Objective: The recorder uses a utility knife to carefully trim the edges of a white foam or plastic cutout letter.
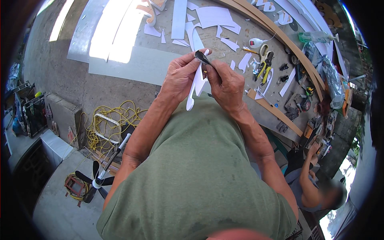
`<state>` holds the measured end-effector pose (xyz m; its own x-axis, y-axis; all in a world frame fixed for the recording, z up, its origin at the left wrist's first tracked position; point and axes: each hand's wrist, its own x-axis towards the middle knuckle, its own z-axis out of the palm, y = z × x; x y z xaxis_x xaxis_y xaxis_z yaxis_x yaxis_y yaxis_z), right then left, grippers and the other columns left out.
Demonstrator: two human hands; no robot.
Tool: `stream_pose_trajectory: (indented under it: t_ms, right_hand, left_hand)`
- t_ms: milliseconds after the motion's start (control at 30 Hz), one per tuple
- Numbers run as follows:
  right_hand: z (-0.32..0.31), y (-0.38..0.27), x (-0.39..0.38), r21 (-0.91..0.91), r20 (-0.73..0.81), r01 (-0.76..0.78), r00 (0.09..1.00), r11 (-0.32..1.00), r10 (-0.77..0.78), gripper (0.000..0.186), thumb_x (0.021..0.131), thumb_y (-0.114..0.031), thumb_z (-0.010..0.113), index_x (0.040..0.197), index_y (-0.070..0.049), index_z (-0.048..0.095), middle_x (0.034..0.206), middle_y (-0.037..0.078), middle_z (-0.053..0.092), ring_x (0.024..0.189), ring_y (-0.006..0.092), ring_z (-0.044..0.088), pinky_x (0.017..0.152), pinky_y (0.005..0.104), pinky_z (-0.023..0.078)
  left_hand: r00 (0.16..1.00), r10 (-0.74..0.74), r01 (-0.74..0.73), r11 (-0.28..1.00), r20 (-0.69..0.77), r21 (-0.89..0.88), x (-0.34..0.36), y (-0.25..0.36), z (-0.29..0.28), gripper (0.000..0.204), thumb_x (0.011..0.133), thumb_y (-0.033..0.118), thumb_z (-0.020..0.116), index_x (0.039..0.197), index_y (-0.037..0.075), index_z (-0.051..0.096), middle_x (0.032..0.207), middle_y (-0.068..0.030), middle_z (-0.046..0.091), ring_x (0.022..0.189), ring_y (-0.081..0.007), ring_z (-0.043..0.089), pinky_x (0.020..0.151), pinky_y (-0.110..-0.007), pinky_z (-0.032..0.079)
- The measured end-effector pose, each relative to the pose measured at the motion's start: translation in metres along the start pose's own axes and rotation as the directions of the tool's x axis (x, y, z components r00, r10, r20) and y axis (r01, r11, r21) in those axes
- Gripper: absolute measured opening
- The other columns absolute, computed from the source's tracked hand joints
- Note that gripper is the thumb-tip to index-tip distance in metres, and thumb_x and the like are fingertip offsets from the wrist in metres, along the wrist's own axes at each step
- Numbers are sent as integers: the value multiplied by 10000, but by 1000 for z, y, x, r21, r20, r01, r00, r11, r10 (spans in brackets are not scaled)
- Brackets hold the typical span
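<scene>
Over the cluttered tabletop's [246,33] near edge, both forearms [157,120] are reaching forward. The left hand [180,77] is pinching a slim white cut piece [195,89] that is slanting between the hands; the right hand [228,84], fingers curled, is gripping a dark tool [203,58] at the piece's upper end.

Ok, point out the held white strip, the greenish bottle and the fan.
White strip [193,89], head view: its shaft.
Greenish bottle [315,37], head view: its side.
Fan [97,183], head view: its white hub.
</scene>
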<state>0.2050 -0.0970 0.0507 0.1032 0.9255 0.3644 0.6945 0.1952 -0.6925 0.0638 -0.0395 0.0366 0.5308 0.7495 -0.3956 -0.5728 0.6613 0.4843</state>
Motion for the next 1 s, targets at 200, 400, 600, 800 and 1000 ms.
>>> stream_pose_trajectory:
  t_ms: [200,400,600,800,1000]
  right_hand:
    - [-6,-9,2,132,73,-125,990,983,117,94,898,-65,651,986,-51,622,758,110,644,590,265,640,512,364,471]
    - [-1,-10,15,191,-32,-224,972,956,234,80,934,-110,646,966,-41,622,677,104,618,535,169,590,496,327,442]
    - [7,-2,6,172,23,-240,970,955,240,113,947,-155,642,961,-44,623,631,77,581,525,119,531,487,301,413]
    - [3,-3,20,265,-45,-280,952,923,302,124,956,-180,636,958,-56,635,613,23,622,541,56,560,477,259,425]
    - [5,8,15,385,1,-318,939,866,344,149,962,-193,632,979,-45,639,687,38,647,597,68,583,526,245,451]
  left_hand:
    - [999,52,-52,998,-7,21,1,-5,-7,277,967,81,597,1201,-66,626,1053,-121,705,808,-119,666,699,-245,563]
    - [993,120,-120,993,-22,23,3,-5,3,267,963,70,602,1175,-92,623,993,-108,696,846,-139,671,777,-271,563]
    - [994,75,-78,996,-76,-33,4,-9,1,276,954,67,617,1185,-86,622,1016,-110,694,873,-144,672,797,-279,565]
    - [993,79,-77,997,-91,19,5,-6,9,290,962,70,602,1218,-66,605,987,-124,699,811,-147,678,668,-266,571]
    - [997,-74,73,996,-10,-42,11,6,0,309,949,61,609,1223,-80,585,1008,-136,688,829,-161,670,667,-300,570]
